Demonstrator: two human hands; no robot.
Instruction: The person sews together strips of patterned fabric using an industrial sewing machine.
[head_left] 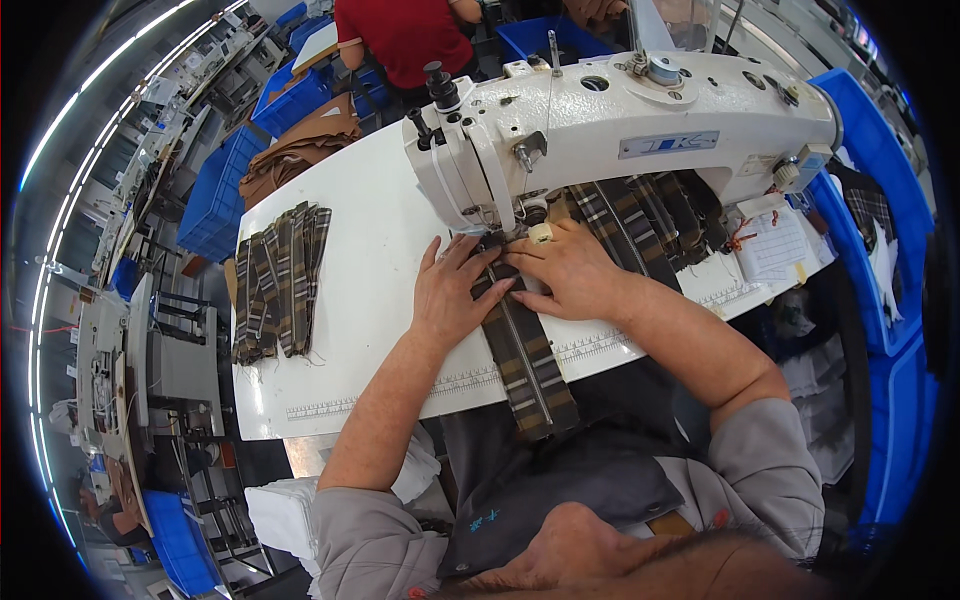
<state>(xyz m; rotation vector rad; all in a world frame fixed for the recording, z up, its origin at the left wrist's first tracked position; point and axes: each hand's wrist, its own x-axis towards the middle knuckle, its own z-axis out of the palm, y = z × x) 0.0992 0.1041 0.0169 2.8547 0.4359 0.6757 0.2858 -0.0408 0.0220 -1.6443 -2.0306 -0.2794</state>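
White work table (370,300) in a workshop; white sewing machine (620,120) on it. Brown plaid strip (525,350), long, pale centre line, runs from under the needle off the near edge. Left hand (450,290) and right hand (565,270) press flat on it, fingers open, not clenched.

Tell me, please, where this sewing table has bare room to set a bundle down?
Free: the white table between the stacked plaid strips and the left hand. Crowded: under the sewing machine, where both hands press the plaid strip, and right of the right hand.
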